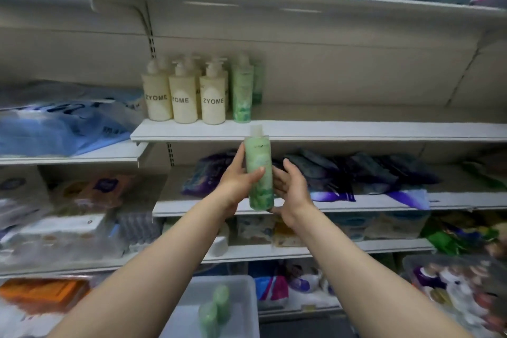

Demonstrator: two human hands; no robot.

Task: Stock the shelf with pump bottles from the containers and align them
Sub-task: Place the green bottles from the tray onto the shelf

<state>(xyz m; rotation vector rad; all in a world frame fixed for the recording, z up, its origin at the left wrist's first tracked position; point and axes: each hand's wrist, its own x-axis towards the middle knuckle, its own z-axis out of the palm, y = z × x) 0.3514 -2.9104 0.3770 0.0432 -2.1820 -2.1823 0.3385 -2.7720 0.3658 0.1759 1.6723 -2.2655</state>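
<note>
The left hand grasps a green bottle upright just below the shelf; the right hand, fingers relaxed, rests against its lower side. Cream bottles stand on the shelf.

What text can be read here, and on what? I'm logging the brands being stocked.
"ZYOME": on the left cream pump bottle and the right cream pump bottle.
"YOME": on the middle cream pump bottle, its first letter hidden.
Too blurred to read: the small print on the held green bottle, the shelved green bottle, and the blue plastic pack.
</note>
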